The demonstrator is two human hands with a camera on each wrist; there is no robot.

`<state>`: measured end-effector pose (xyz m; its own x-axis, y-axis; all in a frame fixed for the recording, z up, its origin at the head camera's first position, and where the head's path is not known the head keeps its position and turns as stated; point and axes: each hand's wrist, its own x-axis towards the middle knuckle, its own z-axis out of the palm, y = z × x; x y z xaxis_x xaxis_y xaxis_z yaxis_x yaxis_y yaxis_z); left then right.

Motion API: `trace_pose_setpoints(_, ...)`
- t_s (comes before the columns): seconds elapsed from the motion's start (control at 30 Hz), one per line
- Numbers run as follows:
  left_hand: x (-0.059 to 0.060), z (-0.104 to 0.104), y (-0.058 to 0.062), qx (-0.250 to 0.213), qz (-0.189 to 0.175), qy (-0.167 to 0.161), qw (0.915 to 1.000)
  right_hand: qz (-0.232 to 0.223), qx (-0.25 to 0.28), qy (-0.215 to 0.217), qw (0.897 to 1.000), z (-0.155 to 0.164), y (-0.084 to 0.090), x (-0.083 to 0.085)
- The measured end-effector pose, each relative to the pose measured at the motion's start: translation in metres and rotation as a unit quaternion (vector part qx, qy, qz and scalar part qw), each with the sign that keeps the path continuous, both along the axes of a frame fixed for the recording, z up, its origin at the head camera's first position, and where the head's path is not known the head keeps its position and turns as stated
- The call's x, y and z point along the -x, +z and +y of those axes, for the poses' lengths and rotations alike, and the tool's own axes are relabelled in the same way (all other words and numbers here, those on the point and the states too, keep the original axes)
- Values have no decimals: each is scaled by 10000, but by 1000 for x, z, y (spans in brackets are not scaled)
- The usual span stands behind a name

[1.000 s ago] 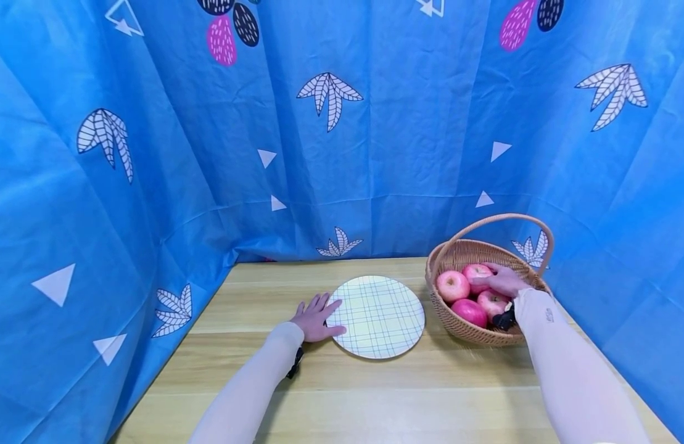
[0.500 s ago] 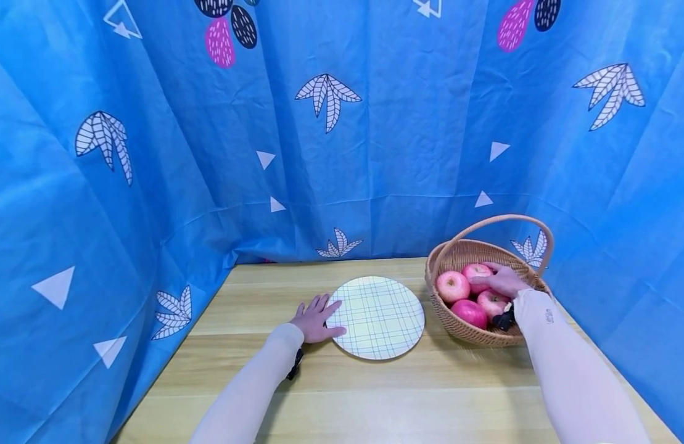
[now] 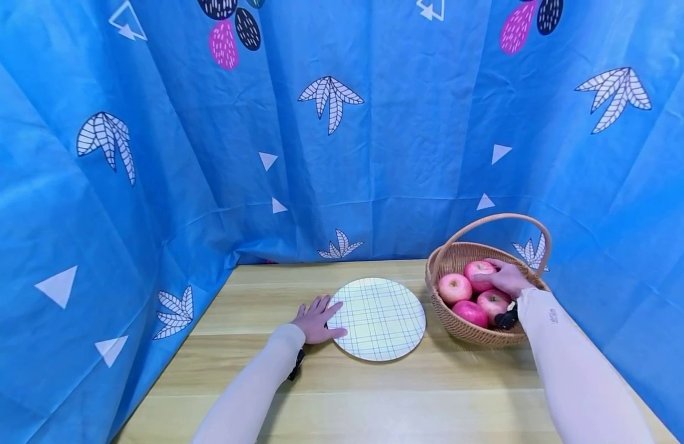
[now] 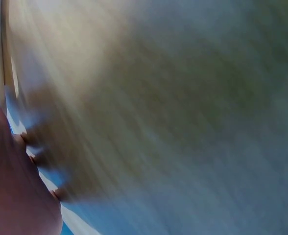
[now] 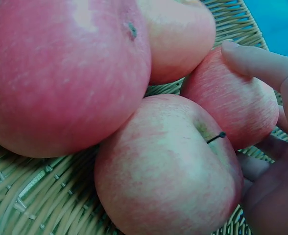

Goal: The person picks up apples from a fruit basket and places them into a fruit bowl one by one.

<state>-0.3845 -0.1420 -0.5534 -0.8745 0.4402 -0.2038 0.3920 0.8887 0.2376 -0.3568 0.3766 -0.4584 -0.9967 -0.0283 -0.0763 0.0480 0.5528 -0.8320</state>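
My left hand [image 3: 315, 320] lies with spread, straight fingers at the left rim of a round plate [image 3: 377, 317] with a pale checked pattern; thumb and index finger overlap its edge. In the left wrist view only the side of that hand [image 4: 16, 196] and blurred wood show. My right hand [image 3: 508, 280] reaches into a wicker basket [image 3: 458, 330] and grips the rearmost red apple [image 3: 478, 275]. In the right wrist view, the thumb presses one side of this apple [image 5: 237, 100] and fingers curl round behind it, partly hidden. Several other apples [image 5: 168, 166] sit close against it.
The basket's arched handle [image 3: 502, 217] rises over the apples, behind my right hand. Plate and basket stand on a light wooden table [image 3: 386, 407]. A blue patterned curtain [image 3: 342, 166] encloses the table at the back and both sides.
My right hand and the apple it grips have shifted up very slightly among the other apples. The left hand and the plate have stayed in place.
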Motion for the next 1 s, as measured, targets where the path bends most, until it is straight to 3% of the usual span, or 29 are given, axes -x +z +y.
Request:
trace_pose_setpoints(0.2, 3, 0, -6, 12, 32, -27, 10000, 168, 345, 39, 9993, 2, 7, -10)
trace_pose_setpoints(0.4, 3, 0, -5, -3, 46, -50, 10000, 380, -84, -241, 9990, -1, 17, -15)
trace_pose_setpoints(0.63, -2, 0, 0, -65, -3, -24, 10000, 152, -143, -142, 9997, -4, 21, -19)
trace_pose_setpoints(1.0, -6, 1, 6, -123, 22, -33, 9999, 294, -236, 8, 9993, 3, 24, -13)
